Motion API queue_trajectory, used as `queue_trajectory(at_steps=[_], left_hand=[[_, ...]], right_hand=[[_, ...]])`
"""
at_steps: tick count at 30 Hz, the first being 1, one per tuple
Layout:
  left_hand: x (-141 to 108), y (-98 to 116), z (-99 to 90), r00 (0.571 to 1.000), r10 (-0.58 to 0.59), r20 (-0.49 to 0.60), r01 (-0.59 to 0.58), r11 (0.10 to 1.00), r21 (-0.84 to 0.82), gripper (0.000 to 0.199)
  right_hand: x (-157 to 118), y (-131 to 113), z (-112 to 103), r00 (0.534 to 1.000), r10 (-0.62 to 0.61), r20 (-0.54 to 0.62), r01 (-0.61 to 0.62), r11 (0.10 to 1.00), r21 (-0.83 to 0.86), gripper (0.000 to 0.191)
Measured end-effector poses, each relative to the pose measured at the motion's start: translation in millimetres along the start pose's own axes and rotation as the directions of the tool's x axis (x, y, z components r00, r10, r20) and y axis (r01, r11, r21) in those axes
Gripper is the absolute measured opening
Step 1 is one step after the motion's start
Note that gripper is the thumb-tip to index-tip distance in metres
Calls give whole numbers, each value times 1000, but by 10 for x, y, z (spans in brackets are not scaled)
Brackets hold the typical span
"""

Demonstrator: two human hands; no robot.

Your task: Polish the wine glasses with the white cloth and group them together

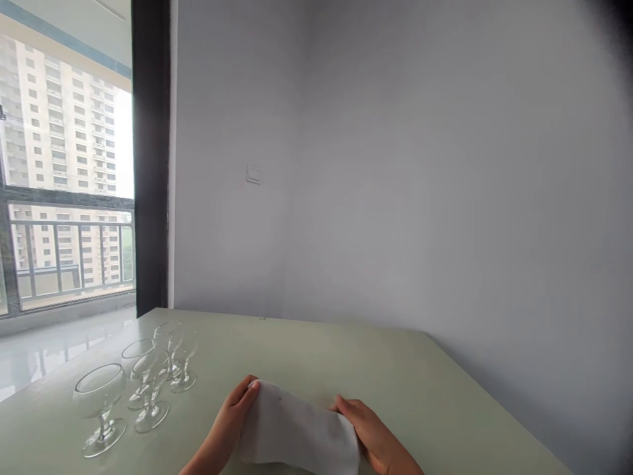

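A white cloth [301, 432] is stretched between my two hands above the near part of the table. My left hand [237, 402] pinches its upper left corner, thumb on top. At the cloth's right edge, my right hand [361, 425] grips it with the thumb raised along the top; the fingers behind are mostly hidden. To the left of my left hand stand several clear stemmed glasses, all upright, among them a near glass [105, 422] and a second glass [151, 389]. Neither hand touches a glass.
The pale green table [306, 349] reaches back to grey walls that meet in a corner. A light switch [253, 174] is on the wall. On the left, a dark frame [151, 158] borders a large window with a railing [79, 257] outside.
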State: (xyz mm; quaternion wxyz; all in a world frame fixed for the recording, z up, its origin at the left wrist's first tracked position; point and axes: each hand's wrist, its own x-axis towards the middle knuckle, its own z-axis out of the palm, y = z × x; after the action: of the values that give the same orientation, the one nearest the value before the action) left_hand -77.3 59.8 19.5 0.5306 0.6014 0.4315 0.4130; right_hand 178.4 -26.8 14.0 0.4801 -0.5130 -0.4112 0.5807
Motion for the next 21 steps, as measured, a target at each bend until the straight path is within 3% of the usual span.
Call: queue_trajectory(at_steps=[5,10,15,21], left_hand=[[-4,-1,-8,998,12,-60,-9,999,54,40],[27,-86,-11,993,-45,-111,57,993,103,40],[94,-127,-3,996,-21,-86,29,995,99,37],[-39,106,-22,999,48,8,-48,999,2,36]], right_hand=[[93,77,-35,1000,-16,0,16,1000,-18,35],[156,117,-52,996,-81,24,81,997,8,32],[48,9,37,989,-150,-1,150,987,-50,30],[35,-34,-11,986,-164,42,163,986,24,37]])
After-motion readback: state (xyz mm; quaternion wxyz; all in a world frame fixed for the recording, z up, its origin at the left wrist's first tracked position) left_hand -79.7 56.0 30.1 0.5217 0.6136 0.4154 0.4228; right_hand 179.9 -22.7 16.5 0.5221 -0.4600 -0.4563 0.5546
